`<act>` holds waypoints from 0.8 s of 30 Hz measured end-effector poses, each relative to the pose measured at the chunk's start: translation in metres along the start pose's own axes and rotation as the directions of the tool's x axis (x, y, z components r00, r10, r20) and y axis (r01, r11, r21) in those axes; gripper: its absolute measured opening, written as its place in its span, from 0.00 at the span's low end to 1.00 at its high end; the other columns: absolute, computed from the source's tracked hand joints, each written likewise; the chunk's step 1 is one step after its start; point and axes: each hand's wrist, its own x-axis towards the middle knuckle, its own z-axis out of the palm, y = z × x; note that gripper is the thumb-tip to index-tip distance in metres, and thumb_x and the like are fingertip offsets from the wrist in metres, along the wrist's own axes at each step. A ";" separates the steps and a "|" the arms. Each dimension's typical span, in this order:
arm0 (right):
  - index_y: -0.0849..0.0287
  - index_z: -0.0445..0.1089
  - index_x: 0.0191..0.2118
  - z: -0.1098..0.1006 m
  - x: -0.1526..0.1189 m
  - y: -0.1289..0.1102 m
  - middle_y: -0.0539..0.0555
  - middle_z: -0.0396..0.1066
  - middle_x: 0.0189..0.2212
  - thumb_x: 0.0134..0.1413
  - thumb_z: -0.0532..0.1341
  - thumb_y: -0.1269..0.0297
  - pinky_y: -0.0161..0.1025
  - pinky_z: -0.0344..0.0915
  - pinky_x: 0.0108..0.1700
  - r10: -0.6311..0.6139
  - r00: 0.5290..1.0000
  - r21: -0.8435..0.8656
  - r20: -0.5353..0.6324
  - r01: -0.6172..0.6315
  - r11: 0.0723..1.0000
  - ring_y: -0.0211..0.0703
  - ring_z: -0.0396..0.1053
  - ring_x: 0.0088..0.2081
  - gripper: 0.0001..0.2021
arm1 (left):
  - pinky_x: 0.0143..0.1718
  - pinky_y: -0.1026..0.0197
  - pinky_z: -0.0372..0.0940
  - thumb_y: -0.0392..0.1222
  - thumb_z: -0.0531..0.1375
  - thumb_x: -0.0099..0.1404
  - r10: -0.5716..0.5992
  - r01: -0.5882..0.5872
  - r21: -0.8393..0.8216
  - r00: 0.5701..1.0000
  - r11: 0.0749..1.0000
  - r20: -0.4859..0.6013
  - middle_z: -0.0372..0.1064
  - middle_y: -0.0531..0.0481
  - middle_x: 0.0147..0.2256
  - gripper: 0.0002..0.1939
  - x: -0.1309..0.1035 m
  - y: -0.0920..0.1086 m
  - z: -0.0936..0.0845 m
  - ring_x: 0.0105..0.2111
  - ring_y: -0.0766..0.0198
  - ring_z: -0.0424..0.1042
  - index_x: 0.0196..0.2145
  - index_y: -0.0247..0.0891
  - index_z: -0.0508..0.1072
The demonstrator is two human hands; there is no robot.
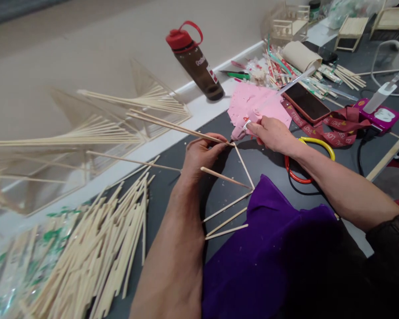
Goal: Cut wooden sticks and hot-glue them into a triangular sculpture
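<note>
- Left hand [204, 155]: I pinch wooden sticks [186, 130] between thumb and fingers, nearly closed.
- Right hand [274, 133]: curled around pink glue gun [241, 131], tip at my sticks' end.
- Sticks and gun: nearer me than the bottle [199, 66].
- Phone [306, 103]: right of bottle.
- Loose stick pile [101, 248]: left of bottle.

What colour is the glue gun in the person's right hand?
The glue gun is pink, as the head view, the only one, shows.

Wooden sticks [96, 248] on grey table [269, 164]
</note>
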 end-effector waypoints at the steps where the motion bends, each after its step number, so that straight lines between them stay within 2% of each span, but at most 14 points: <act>1: 0.65 0.75 0.36 0.000 0.000 -0.001 0.58 0.77 0.29 0.68 0.53 0.56 0.38 0.66 0.40 0.003 1.000 -0.027 -0.012 -0.003 1.000 0.42 0.73 0.32 0.19 | 0.28 0.63 0.64 0.44 0.65 0.54 0.002 -0.002 0.002 1.000 1.000 0.003 0.76 0.49 0.31 0.10 0.000 0.000 0.000 0.30 0.62 0.71 0.33 0.39 0.79; 5: 0.65 0.76 0.39 0.002 0.001 -0.001 0.59 0.78 0.32 0.68 0.52 0.56 0.39 0.65 0.44 -0.009 0.999 -0.073 -0.033 0.006 0.997 0.45 0.75 0.38 0.19 | 0.29 0.62 0.64 0.45 0.65 0.54 0.006 -0.006 0.002 1.000 1.000 0.008 0.76 0.49 0.31 0.09 -0.001 0.002 0.000 0.30 0.62 0.70 0.33 0.39 0.78; 8: 0.64 0.75 0.38 0.003 0.000 0.001 0.57 0.77 0.30 0.68 0.53 0.56 0.37 0.65 0.42 -0.016 0.999 -0.038 -0.045 0.014 0.999 0.43 0.74 0.35 0.19 | 0.29 0.61 0.65 0.45 0.65 0.54 -0.003 0.003 0.003 1.000 1.000 0.000 0.76 0.49 0.30 0.10 -0.003 0.003 0.000 0.29 0.62 0.70 0.33 0.39 0.78; 11: 0.64 0.74 0.35 0.004 -0.001 0.005 0.55 0.75 0.25 0.68 0.55 0.57 0.34 0.64 0.34 -0.006 1.000 0.080 -0.022 0.008 0.997 0.38 0.70 0.27 0.17 | 0.29 0.62 0.64 0.46 0.65 0.54 -0.004 0.004 -0.004 1.000 1.000 -0.006 0.76 0.49 0.30 0.11 -0.003 0.001 0.001 0.30 0.61 0.70 0.34 0.39 0.79; 15: 0.63 0.72 0.34 0.005 -0.001 0.009 0.52 0.74 0.23 0.68 0.58 0.58 0.29 0.57 0.23 0.020 1.000 0.274 -0.008 -0.017 0.962 0.31 0.62 0.19 0.14 | 0.29 0.62 0.65 0.46 0.65 0.54 -0.010 0.010 -0.001 1.000 1.000 -0.006 0.76 0.49 0.31 0.12 -0.002 -0.002 0.001 0.30 0.62 0.71 0.35 0.39 0.79; 20: 0.62 0.70 0.34 0.001 0.001 0.008 0.49 0.73 0.20 0.69 0.58 0.55 0.26 0.49 0.15 0.079 0.996 0.503 0.035 -0.085 0.860 0.27 0.56 0.14 0.16 | 0.27 0.63 0.63 0.47 0.65 0.54 -0.014 0.014 0.002 1.000 1.000 0.003 0.75 0.49 0.30 0.13 -0.001 -0.001 0.001 0.29 0.62 0.70 0.35 0.38 0.78; 24: 0.63 0.69 0.30 -0.006 -0.002 0.005 0.50 0.73 0.19 0.72 0.55 0.58 0.27 0.48 0.12 0.091 0.992 0.625 0.090 -0.128 0.770 0.27 0.57 0.13 0.19 | 0.26 0.63 0.62 0.49 0.65 0.54 0.016 -0.015 -0.020 1.000 1.000 0.019 0.74 0.49 0.31 0.14 0.001 -0.006 0.001 0.29 0.63 0.69 0.35 0.38 0.78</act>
